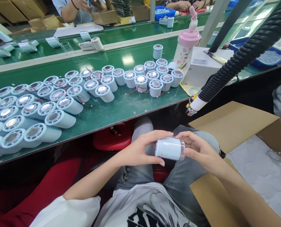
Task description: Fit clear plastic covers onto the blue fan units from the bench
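Note:
Above my lap, a light blue cylinder [170, 148] lies on its side between my two hands, with a clear plastic cup or cover around its right end. My left hand [142, 148] holds the left end, thumb below and fingers above. My right hand [197, 146] grips the clear right end between thumb and fingers. Several similar blue cylinders [44, 134] stand or lean in rows on the green table [102, 116], many with silvery round centres and some with thin red wires.
A black ribbed hose [244, 53] with a metal-tipped nozzle hangs at the right. Below it sits an open cardboard box [235, 123] with white lining. A pink bottle [186, 44] stands beside a white device [202, 67]. Across the table are other people's hands [80, 4].

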Motion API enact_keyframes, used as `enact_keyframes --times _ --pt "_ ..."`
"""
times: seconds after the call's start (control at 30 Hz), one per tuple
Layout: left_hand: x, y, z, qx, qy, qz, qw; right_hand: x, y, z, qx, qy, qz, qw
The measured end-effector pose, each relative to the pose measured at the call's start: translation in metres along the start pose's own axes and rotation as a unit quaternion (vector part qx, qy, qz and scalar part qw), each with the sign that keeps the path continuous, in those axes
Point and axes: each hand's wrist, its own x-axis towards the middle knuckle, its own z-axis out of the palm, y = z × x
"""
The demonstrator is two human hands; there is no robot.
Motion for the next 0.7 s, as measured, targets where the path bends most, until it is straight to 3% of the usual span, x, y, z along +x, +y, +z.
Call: enact_keyframes --times 0.17,0.37,0.57,0.7 --pt "-0.001 0.003 -0.001 -0.010 0.012 0.019 1.000 -0.004 -0.002 0.004 -0.033 0.011 -0.029 0.999" --pt "-0.003 0.011 0.002 -0.062 0.016 -0.053 0.997 -0.010 -0.010 0.009 -0.090 0.031 -0.050 0.994" --pt "-0.004 0.010 0.003 -0.102 0.055 -0.016 0.993 -0.017 -0.021 0.005 -0.174 0.065 -0.118 0.976" --pt "-0.003 0.012 0.003 -0.121 0.068 -0.014 0.990 -0.019 -0.025 0.002 -0.176 0.074 -0.124 0.974"
